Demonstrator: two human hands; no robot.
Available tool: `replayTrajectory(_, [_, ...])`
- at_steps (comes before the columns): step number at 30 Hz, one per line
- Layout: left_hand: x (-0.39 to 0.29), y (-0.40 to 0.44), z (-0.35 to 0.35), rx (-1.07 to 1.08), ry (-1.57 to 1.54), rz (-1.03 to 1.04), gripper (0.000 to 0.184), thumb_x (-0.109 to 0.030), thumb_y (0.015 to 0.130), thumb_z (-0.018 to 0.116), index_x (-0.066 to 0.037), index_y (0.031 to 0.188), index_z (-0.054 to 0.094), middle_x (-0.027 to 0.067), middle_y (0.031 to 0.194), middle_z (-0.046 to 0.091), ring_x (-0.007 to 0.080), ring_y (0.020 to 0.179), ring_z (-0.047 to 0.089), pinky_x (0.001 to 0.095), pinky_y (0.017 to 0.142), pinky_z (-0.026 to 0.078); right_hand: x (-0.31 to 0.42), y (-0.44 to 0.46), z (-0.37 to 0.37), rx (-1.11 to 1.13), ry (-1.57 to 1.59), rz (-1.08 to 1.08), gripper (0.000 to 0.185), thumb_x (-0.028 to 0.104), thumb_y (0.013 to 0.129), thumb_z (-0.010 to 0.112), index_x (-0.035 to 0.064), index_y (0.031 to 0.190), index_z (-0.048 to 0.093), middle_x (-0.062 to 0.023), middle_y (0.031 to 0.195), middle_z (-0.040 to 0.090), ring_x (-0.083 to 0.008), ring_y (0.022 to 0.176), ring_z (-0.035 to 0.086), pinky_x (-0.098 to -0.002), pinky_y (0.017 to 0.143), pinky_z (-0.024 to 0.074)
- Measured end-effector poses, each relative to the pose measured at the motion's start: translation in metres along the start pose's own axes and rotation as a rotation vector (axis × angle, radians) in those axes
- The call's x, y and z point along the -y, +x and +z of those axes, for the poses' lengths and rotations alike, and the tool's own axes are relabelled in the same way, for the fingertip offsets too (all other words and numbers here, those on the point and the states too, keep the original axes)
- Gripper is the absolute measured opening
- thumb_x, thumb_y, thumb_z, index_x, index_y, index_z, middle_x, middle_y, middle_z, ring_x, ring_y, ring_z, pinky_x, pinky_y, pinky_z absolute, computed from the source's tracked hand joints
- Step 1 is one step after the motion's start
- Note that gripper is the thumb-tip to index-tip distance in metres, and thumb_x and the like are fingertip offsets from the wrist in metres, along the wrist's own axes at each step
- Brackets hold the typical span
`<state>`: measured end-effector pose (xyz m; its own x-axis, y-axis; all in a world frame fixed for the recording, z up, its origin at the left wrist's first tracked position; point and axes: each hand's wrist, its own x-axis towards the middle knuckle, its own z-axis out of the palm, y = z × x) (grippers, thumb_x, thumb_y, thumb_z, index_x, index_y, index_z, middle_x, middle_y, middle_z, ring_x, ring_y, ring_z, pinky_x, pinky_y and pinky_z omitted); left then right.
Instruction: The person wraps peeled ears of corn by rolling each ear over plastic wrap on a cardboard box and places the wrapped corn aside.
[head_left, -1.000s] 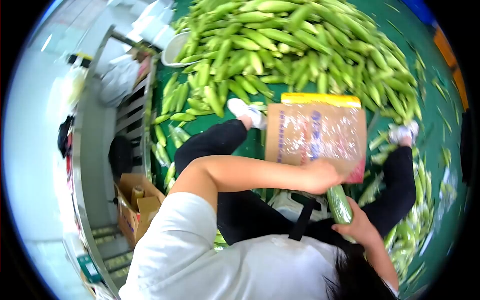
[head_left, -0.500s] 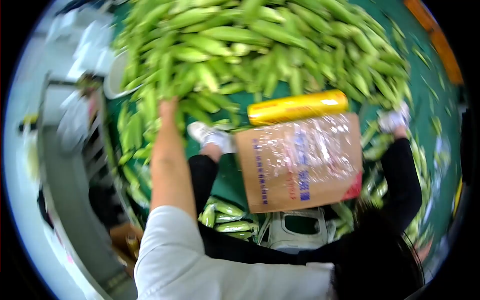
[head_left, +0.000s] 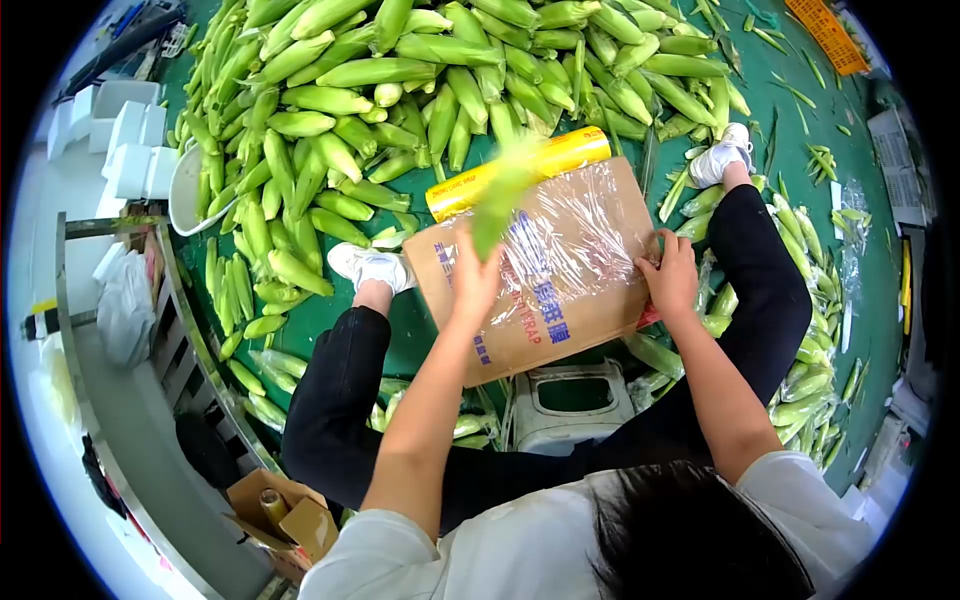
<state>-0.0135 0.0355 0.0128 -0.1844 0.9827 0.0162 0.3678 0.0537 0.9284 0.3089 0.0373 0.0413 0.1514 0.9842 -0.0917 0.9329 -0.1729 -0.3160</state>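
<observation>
My left hand [head_left: 474, 282] is closed around the lower end of a green ear of corn in its husk [head_left: 497, 205], which is blurred by motion above the cardboard box. The box [head_left: 455, 350] lies across my lap with clear cling film [head_left: 575, 215] spread on its top. Along its far edge sits a yellow roll of cling film [head_left: 520, 172]. My right hand [head_left: 672, 272] is at the right edge of the box, thumb and fingers bent onto the edge and film.
A big heap of husked-on corn [head_left: 400, 85] covers the green floor ahead, beside a white basin [head_left: 185, 200]. Film-wrapped ears [head_left: 800, 385] lie to the right. A white stool [head_left: 565, 400] is below the box. A metal rack [head_left: 190, 300] and an open carton [head_left: 290, 520] stand left.
My left hand has come back from the heap to the box with an ear of corn. My right hand now shows at the box edge. The view has shifted and the box appears tilted.
</observation>
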Motion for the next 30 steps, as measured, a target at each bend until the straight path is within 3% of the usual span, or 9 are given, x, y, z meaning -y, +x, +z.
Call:
replayTrajectory(5, [-0.021,-0.011,0.002,0.481,0.692,0.092,0.061,-0.014,0.086,0.072,-0.010,0.140,0.044,0.0169,0.127,0.058,0.0370,0.118,0.059,0.0454,0.096,0.049,-0.033,-0.001,0.018,0.246,0.192,0.105,0.017,0.021,0.088,0.072,0.0054,0.090,0.065,-0.0097,0.099,0.061,-0.0276,0.095,0.061,-0.0401,0.080,0.0498])
replayTrajectory(7, [-0.023,-0.011,-0.001,0.497,0.832,0.085,0.063,-0.016,0.084,0.073,-0.013,0.141,0.045,0.0147,0.128,0.057,0.0344,0.118,0.059,0.0453,0.095,0.049,-0.059,0.006,0.045,0.290,1.159,0.262,0.017,0.018,0.090,0.071,0.0028,0.090,0.063,-0.0067,0.102,0.060,-0.0211,0.092,0.060,-0.0355,0.081,0.0486])
replayTrajectory(8, [-0.014,-0.011,0.002,0.490,0.872,0.102,0.063,-0.016,0.084,0.073,-0.015,0.141,0.045,0.0141,0.128,0.057,0.0326,0.118,0.059,0.0448,0.094,0.049,-0.014,0.004,0.003,0.125,1.176,0.014,0.017,0.017,0.089,0.071,0.0026,0.088,0.061,-0.0054,0.110,0.060,-0.0165,0.096,0.058,-0.0311,0.087,0.0466])
replayTrajectory(11, [-0.023,-0.014,0.008,0.404,0.957,0.189,0.060,-0.016,0.082,0.073,-0.018,0.138,0.051,0.0128,0.131,0.055,0.0318,0.120,0.056,0.0445,0.098,0.045,0.047,0.016,0.014,0.024,0.687,-0.569,0.022,0.013,0.081,0.077,0.0056,0.094,0.061,-0.0105,0.131,0.058,-0.0289,0.114,0.059,-0.0386,0.102,0.0436])
replayTrajectory(14, [-0.043,-0.025,0.000,0.138,0.888,0.348,0.054,-0.018,0.082,0.074,-0.020,0.132,0.057,0.0130,0.129,0.055,0.0344,0.120,0.052,0.0463,0.101,0.041,0.076,0.022,0.042,0.088,0.431,-0.800,0.048,0.018,0.073,0.083,0.0100,0.116,0.063,-0.0100,0.134,0.057,-0.0340,0.117,0.056,-0.0441,0.103,0.0436])
replayTrajectory(18, [0.010,-0.087,-0.033,0.356,0.628,0.557,0.045,-0.021,0.080,0.077,-0.017,0.122,0.061,0.0090,0.122,0.057,0.0303,0.109,0.053,0.0460,0.093,0.040,0.075,0.034,0.049,0.114,0.206,-0.981,0.083,0.023,0.069,0.084,0.0309,0.145,0.052,-0.0065,0.130,0.059,-0.0304,0.117,0.057,-0.0441,0.100,0.0449])
replayTrajectory(21, [0.013,-0.073,-0.033,0.340,0.759,0.347,0.029,-0.020,0.084,0.072,-0.008,0.109,0.062,0.0076,0.121,0.059,0.0295,0.110,0.054,0.0414,0.094,0.041,0.084,0.047,0.041,0.220,0.123,-0.968,0.079,0.022,0.072,0.082,0.0342,0.144,0.052,-0.0071,0.129,0.058,-0.0295,0.115,0.057,-0.0436,0.098,0.0455])
replayTrajectory(26, [0.018,-0.059,-0.059,0.308,0.484,0.570,0.009,-0.008,0.090,0.064,-0.006,0.097,0.059,0.0137,0.090,0.060,0.0360,0.090,0.062,0.0478,0.088,0.049,0.068,0.034,0.025,0.282,0.144,-0.870,0.072,0.019,0.078,0.079,0.0330,0.144,0.052,-0.0092,0.123,0.057,-0.0308,0.114,0.055,-0.0437,0.098,0.0447])
replayTrajectory(30, [-0.026,-0.048,-0.085,0.724,0.376,0.353,0.006,-0.009,0.094,0.062,-0.005,0.098,0.059,0.0146,0.098,0.064,0.0344,0.093,0.064,0.0390,0.081,0.054,0.046,0.008,-0.005,0.524,0.139,-0.860,0.065,0.021,0.081,0.077,0.0295,0.141,0.055,-0.0106,0.125,0.056,-0.0320,0.118,0.053,-0.0439,0.102,0.0418])
